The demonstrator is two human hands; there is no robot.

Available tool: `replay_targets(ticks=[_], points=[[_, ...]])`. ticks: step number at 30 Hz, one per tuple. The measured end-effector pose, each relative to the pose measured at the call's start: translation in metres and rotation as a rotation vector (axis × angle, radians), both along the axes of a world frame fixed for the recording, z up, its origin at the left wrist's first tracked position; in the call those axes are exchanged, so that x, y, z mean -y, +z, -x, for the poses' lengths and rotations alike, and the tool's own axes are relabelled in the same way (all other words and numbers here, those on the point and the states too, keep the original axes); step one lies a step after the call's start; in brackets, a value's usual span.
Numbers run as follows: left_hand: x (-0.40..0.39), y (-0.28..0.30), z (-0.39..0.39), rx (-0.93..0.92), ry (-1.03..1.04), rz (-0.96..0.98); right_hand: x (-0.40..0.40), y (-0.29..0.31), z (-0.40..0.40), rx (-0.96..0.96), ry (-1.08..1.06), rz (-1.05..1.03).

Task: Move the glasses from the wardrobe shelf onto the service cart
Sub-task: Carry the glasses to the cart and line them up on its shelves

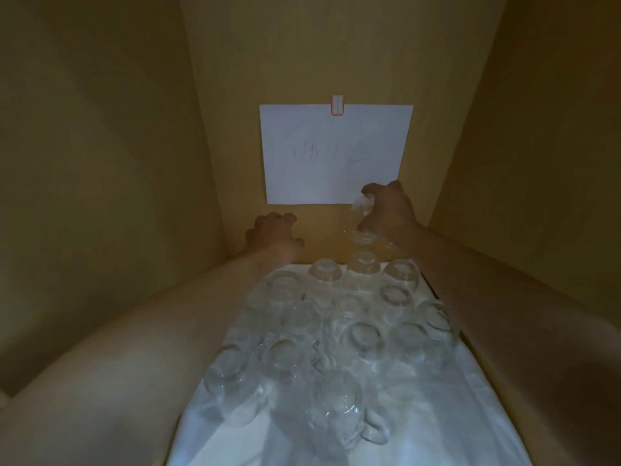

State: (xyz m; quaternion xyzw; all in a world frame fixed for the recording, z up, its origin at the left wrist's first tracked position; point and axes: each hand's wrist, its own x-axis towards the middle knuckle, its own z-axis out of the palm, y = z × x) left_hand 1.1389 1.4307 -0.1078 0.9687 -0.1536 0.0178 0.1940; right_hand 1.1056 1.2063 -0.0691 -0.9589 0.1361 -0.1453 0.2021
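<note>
One glass [361, 210] is gripped in the right hand [386, 210], lifted clear for carrying; nothing is held by the curled left hand [274, 235].

Both arms extended, left hand [274, 232] fingers curled, right hand [389, 210] gripping
</note>
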Motion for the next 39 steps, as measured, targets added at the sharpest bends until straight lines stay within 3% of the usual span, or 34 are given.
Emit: replay_targets(ticks=[4, 8, 11, 14, 22, 34, 39], points=[[-0.029, 0.002, 0.006, -0.004, 0.044, 0.025, -0.02, 0.007, 0.005, 0.134, 0.056, -0.189], [-0.057, -0.005, 0.009, -0.055, 0.097, 0.046, -0.047, -0.002, 0.01, 0.334, 0.004, -0.645], [-0.068, -0.016, 0.006, -0.152, 0.094, 0.104, -0.065, -0.012, 0.01, 0.314, -0.075, -1.092], [-0.069, -0.024, 0.002, -0.255, 0.058, 0.055, -0.077, -0.023, 0.006, 0.227, -0.074, -1.321], [-0.068, -0.044, -0.006, -0.417, 0.009, -0.124, -0.085, -0.048, 0.0, 0.167, -0.103, -1.534], [-0.07, -0.022, 0.006, -0.202, 0.031, -0.067, -0.084, -0.044, 0.016, 0.12, -0.046, -1.636], [-0.079, 0.011, 0.004, -0.073, 0.097, 0.103, -0.084, -0.036, 0.036, 0.152, -0.01, -2.021]])
